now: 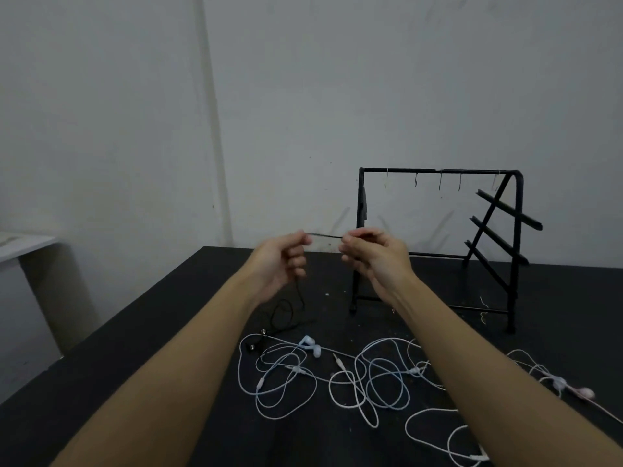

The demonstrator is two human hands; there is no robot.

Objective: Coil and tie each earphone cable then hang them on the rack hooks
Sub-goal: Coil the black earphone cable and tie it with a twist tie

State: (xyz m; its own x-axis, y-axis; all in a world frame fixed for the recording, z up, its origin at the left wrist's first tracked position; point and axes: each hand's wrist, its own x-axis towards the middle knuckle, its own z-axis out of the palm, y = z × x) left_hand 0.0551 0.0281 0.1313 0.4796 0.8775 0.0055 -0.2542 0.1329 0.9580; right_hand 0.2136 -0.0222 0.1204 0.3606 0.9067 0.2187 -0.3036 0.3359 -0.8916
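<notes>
My left hand (285, 261) and my right hand (374, 256) are raised above the black table (135, 348), each pinching a black earphone cable (325, 236) stretched taut between them. The rest of that cable hangs from my left hand and loops on the table, ending in two dark earbuds (258, 338). A light blue earphone set (290, 372) lies tangled in front. A white set (438, 429) and a pink set (569, 389) lie to the right. The black rack (438, 170) stands behind, several bare hooks (440, 182) on its top bar.
The rack's right side has three slanted bars (509, 210) sticking out toward me. Small wire ties (483, 310) lie near its base. A grey wall stands close behind the table. A white surface (23, 244) sits lower at the far left.
</notes>
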